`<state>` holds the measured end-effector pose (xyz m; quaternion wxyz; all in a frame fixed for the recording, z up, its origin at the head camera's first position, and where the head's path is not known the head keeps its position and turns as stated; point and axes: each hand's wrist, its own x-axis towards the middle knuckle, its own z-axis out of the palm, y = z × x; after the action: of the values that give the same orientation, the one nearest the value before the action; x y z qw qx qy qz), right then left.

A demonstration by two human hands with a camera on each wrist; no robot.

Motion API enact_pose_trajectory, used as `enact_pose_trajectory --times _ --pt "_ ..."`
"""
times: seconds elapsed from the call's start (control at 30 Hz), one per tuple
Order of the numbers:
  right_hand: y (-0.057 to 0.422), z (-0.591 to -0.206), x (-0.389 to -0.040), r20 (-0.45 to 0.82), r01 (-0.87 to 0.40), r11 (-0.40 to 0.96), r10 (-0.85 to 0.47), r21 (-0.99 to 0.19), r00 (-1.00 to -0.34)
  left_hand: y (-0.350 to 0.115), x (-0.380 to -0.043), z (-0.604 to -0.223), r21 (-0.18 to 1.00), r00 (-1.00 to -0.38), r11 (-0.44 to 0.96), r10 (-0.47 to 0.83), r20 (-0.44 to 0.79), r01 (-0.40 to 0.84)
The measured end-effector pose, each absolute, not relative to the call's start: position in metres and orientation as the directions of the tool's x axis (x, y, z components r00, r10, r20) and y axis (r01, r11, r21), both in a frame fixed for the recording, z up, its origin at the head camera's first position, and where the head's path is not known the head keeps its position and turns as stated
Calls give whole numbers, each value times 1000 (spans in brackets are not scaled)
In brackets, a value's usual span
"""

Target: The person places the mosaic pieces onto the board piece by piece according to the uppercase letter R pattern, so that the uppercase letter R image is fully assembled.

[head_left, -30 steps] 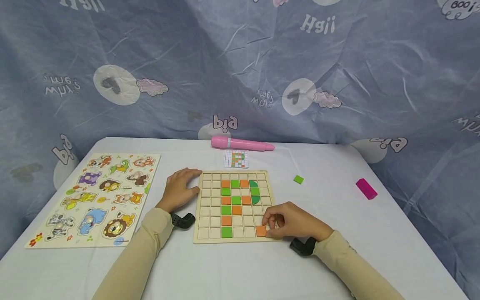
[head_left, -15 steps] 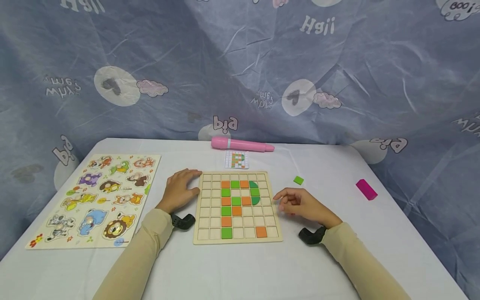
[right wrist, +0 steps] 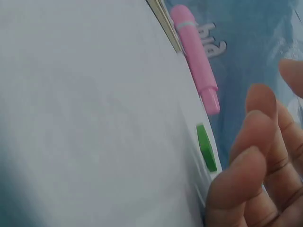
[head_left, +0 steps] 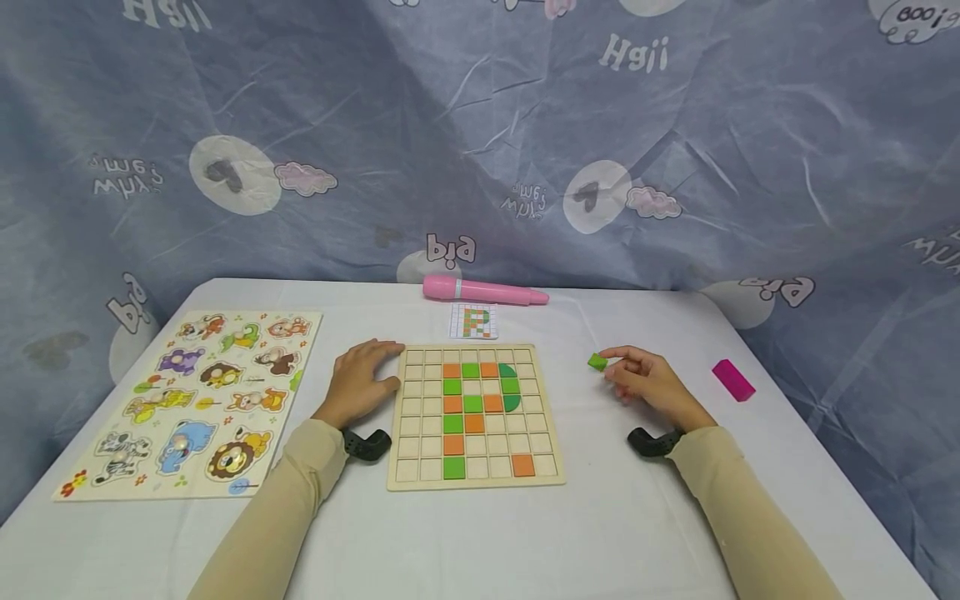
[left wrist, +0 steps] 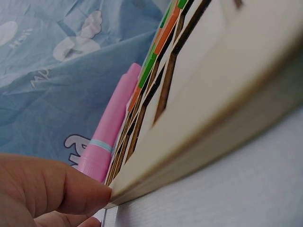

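My left hand [head_left: 362, 383] rests at the left edge of a wooden grid board [head_left: 412, 482], its thumb [left wrist: 85, 191] touching the rim in the left wrist view. Orange, green and rounded dark-green tiles sit in the board's squares, with a separate orange tile [head_left: 522, 465] in the bottom row. Right of the board, my right hand [head_left: 651, 385] is at a small green tile [head_left: 597, 362], which looks slightly tilted beside the fingertips. In the right wrist view the loosely bent fingers [right wrist: 239, 182] stand just apart from the green tile [right wrist: 206, 147].
A pattern card [head_left: 474, 322] lies behind the board, below a pink marker-shaped stick [head_left: 487, 291]. An animal puzzle board [head_left: 191, 400] covers the table's left side. A magenta block [head_left: 733, 380] lies at the far right. A printed grey-blue cloth [head_left: 480, 125] hangs behind the table.
My right hand has left the orange tile in the bottom row and moved right and back to the loose green tile, which now looks tilted. My left hand has stayed at the board's edge.
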<state>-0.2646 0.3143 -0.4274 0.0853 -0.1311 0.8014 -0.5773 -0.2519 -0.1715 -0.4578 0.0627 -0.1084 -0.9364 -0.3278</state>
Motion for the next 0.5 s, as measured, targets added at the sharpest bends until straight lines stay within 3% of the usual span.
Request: enact_pose_trajectory --times 0.27,0.37,0.5 --pt "332 -431 -269 2 -21 69 -268 -997 -963 -170 -252 -457 598 -968 763 161 194 247" --pt "331 -430 -269 -12 -10 81 -261 -997 -965 -170 -251 -456 598 -968 763 161 193 246" --pt "326 -428 -272 -57 17 199 -201 -980 -978 -171 -252 -457 598 -967 762 162 196 249"
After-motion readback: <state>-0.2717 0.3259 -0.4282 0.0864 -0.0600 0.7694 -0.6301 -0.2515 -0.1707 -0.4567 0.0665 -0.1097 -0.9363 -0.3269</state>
